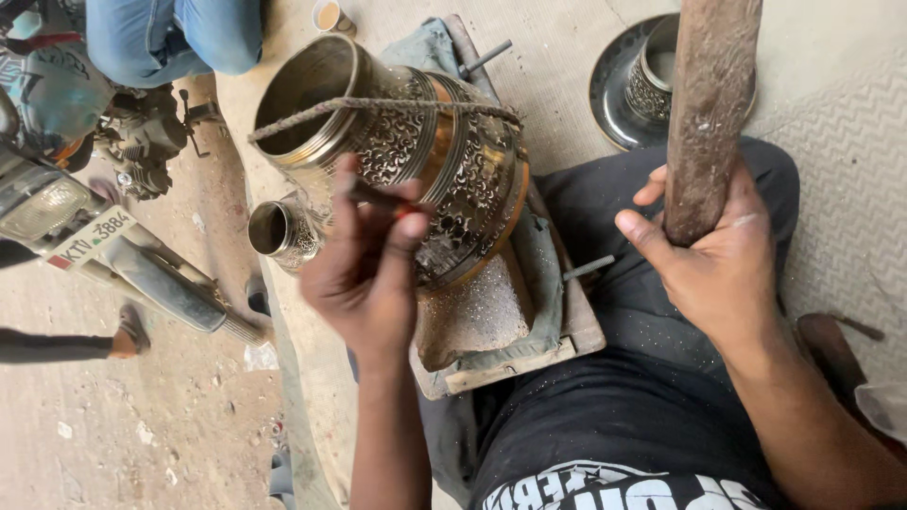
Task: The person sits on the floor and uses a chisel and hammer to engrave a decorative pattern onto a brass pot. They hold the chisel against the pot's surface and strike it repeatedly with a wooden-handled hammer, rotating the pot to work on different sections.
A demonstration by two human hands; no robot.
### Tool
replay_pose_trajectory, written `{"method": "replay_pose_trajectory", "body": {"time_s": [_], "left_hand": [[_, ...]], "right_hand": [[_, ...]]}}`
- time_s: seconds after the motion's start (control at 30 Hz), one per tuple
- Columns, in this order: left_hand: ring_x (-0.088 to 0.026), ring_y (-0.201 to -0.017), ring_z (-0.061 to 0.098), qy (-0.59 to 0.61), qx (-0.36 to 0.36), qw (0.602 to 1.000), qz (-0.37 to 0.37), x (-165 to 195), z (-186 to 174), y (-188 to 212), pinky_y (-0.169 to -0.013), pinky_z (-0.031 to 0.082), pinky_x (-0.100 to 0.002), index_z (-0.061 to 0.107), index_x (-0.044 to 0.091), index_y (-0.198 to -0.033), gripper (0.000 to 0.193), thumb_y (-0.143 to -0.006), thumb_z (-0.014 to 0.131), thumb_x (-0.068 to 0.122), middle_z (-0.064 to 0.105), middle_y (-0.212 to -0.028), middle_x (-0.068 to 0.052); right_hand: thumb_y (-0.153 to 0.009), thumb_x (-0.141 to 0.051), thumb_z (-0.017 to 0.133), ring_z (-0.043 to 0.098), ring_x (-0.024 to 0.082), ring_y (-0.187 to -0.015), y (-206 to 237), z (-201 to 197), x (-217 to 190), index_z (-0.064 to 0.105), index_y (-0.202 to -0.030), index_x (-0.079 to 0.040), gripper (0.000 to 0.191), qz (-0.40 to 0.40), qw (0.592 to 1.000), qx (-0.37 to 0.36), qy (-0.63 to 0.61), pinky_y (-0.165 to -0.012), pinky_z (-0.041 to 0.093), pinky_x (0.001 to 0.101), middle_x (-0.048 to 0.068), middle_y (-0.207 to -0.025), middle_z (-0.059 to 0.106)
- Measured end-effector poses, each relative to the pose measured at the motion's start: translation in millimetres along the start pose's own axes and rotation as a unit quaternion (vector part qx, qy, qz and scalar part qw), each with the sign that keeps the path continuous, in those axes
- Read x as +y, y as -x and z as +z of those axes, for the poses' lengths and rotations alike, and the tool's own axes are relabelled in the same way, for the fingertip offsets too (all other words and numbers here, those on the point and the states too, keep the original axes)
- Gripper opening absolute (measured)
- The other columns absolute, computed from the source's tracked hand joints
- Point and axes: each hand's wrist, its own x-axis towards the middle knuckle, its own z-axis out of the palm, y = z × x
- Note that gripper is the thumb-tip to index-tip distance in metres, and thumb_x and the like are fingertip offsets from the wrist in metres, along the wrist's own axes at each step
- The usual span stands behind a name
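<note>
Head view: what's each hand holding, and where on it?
Left hand pinches a thin dark punch-like tool along its shaft, tip against the engraved brass vessel. Right hand grips the wooden mallet handle near its lower end.

bare forearms, black printed t-shirt (614, 444) (white lettering), dark trousers (605, 208).

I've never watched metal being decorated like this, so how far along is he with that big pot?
Much looks done: dense scrollwork covers most of the big brass vessel, which a rope holds on the padded block. In hand: the left hand sets a thin punch on the pattern, and the right hand grips a wooden mallet. The smooth bands near the rim remain plain.
</note>
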Motion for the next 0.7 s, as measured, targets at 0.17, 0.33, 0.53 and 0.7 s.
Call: {"method": "replay_pose_trajectory", "body": {"time_s": [0.17,0.33,0.53,0.7], "left_hand": [[-0.012,-0.094,0.078,-0.183,-0.043,0.979,0.074,5.3,14.9,-0.4,-0.091,0.062,-0.024,0.064,0.006,-0.139,0.044,-0.101,0.064,-0.015,0.078,-0.108,-0.010],[-0.012,-0.087,0.077,-0.250,-0.058,0.956,0.141,9.5,15.1,-5.1,-0.085,0.058,-0.021,0.063,0.006,-0.139,0.053,-0.093,0.063,-0.020,0.078,-0.111,-0.011],[-0.013,-0.090,0.077,-0.248,-0.035,0.954,0.166,-1.6,18.3,0.8,-0.086,0.063,-0.024,0.063,0.007,-0.139,0.051,-0.097,0.066,-0.020,0.078,-0.111,-0.011],[-0.011,-0.083,0.074,-0.251,-0.003,0.956,0.153,-16.2,17.0,9.0,-0.081,0.060,-0.023,0.066,0.008,-0.135,0.048,-0.095,0.069,-0.019,0.077,-0.100,-0.009]], "right_hand": [[-0.089,0.003,0.079,0.065,0.012,-0.073,-29.0,-5.8,-33.3,0.054,-0.129,-0.002,0.047,-0.016,0.989,-0.046,0.140,-0.065,0.054,0.0259,0.006,-0.101,0.067],[-0.093,0.004,0.073,0.070,0.012,-0.100,-68.3,-20.0,-67.8,0.050,-0.121,0.000,0.036,-0.162,0.984,-0.061,0.053,-0.086,0.059,0.0268,0.006,-0.107,0.067],[-0.082,0.006,0.077,0.067,0.022,-0.069,-84.2,-25.3,-86.0,0.071,-0.116,-0.010,0.038,-0.320,0.854,-0.112,0.395,-0.070,0.052,0.0419,0.008,-0.085,0.075],[-0.089,0.006,0.073,0.066,0.016,-0.074,-92.3,-23.7,-86.6,0.068,-0.123,-0.013,0.039,-0.364,0.848,-0.129,0.364,-0.069,0.050,0.0332,0.002,-0.088,0.072]]}}
